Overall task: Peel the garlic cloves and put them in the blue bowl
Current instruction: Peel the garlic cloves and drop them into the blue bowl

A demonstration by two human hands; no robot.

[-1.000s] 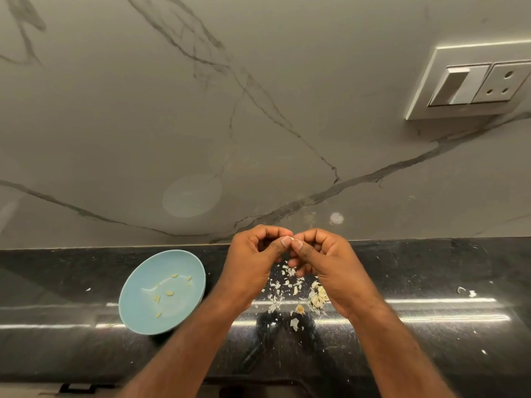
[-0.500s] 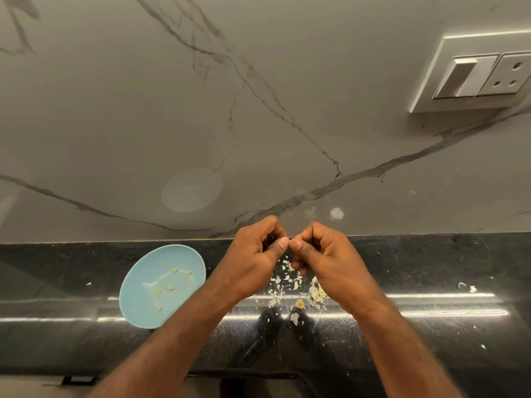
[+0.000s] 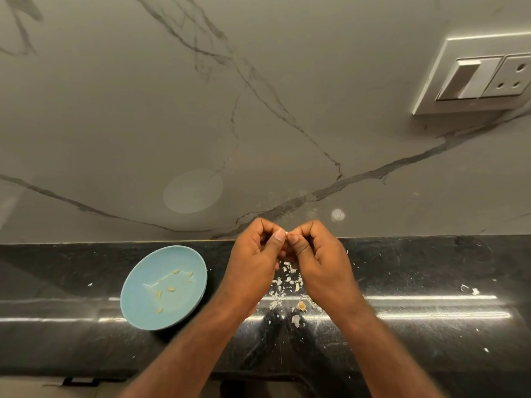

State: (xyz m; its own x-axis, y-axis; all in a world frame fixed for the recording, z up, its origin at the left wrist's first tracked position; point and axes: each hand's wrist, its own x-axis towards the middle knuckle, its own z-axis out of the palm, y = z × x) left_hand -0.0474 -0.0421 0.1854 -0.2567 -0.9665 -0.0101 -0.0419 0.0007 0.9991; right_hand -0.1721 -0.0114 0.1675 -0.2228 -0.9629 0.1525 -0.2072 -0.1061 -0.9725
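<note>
— Where are the hands?
— Left hand (image 3: 255, 262) and right hand (image 3: 319, 262) meet above the black counter (image 3: 431, 268), pinching a small pale garlic clove (image 3: 286, 232).
— The blue bowl (image 3: 143, 311)?
— Left of them, holding a few peeled cloves (image 3: 171, 288). Peel scraps (image 3: 284, 282) lie below the hands.

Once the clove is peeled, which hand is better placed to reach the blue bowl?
Likely the left hand: the blue bowl lies to its left, while the right hand must cross over. Both pinch the garlic clove.

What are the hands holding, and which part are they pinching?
A tiny pale piece, probably a garlic clove, pinched between the left hand and right hand at the thumb tips. Only a sliver shows, so which part cannot be told.
</note>
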